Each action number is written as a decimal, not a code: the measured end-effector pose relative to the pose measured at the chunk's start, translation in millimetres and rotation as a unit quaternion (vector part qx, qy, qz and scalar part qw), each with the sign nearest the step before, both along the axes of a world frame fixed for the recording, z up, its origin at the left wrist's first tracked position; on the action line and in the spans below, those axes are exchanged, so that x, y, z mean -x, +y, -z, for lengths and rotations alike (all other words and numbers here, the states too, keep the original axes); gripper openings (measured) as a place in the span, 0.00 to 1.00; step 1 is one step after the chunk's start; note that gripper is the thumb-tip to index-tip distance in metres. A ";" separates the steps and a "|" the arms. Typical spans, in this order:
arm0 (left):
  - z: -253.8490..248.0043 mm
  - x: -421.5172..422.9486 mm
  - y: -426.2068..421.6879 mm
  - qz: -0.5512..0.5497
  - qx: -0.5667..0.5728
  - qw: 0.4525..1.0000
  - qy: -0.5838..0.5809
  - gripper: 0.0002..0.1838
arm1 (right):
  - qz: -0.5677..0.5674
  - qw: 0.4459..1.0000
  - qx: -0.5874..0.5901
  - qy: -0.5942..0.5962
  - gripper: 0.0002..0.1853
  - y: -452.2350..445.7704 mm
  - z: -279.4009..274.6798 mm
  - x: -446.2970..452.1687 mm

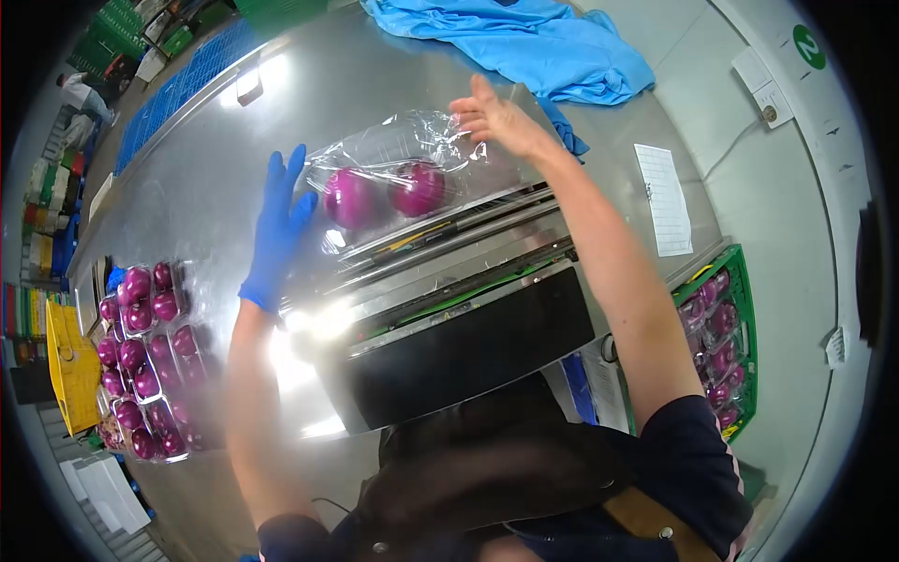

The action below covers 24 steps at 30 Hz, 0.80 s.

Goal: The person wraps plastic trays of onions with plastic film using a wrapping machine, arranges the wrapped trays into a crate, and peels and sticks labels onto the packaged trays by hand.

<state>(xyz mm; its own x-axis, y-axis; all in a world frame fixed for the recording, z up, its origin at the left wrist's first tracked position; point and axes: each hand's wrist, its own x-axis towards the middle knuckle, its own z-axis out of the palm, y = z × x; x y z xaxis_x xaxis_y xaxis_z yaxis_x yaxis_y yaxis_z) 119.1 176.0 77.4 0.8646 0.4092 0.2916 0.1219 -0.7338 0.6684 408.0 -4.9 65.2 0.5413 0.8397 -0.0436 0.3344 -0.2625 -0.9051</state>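
Two red onions (pixel 418 188) lie under crinkled clear film (pixel 403 134) on the steel wrapping bench. My left hand (pixel 279 217), in a blue glove, is beside the left end of the film, its fingers stretched out and apart. At the film's right end is my right hand (pixel 494 119), bare, with its fingers extended. Whether its fingertips touch the film I cannot tell. Just in front of the onions run a metal roller and bar (pixel 440 234), with a dark panel (pixel 473 342) nearer my body.
Several wrapped packs of red onions (pixel 140 361) stand at the left. A green crate (pixel 744 347) at the right holds more. Blue plastic sheeting (pixel 534 47) lies at the back, and a printed sheet (pixel 663 199) rests on the right. A person (pixel 86 96) is far left.
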 end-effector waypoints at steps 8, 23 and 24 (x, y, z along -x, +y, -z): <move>-34.9 10.7 -5.7 -0.053 0.015 0.995 -0.080 0.29 | 0.007 0.990 -0.048 -0.135 0.15 6.9 -46.8 9.9; -69.9 -0.5 -8.6 0.012 -0.118 0.931 -0.344 0.33 | 0.071 0.854 -0.379 -0.348 0.20 -8.6 -117.7 43.4; -66.5 -5.1 -2.8 -0.085 -0.218 0.957 -0.170 0.31 | 0.055 0.882 -0.290 -0.368 0.24 13.2 -90.0 29.3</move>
<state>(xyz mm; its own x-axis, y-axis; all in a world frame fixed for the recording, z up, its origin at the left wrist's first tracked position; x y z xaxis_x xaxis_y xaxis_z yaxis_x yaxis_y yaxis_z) 124.2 173.2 143.9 0.6209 0.3107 0.7197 0.0945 -0.9411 0.3247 378.7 8.3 155.3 0.3232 0.5467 0.7724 0.8884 0.1058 -0.4467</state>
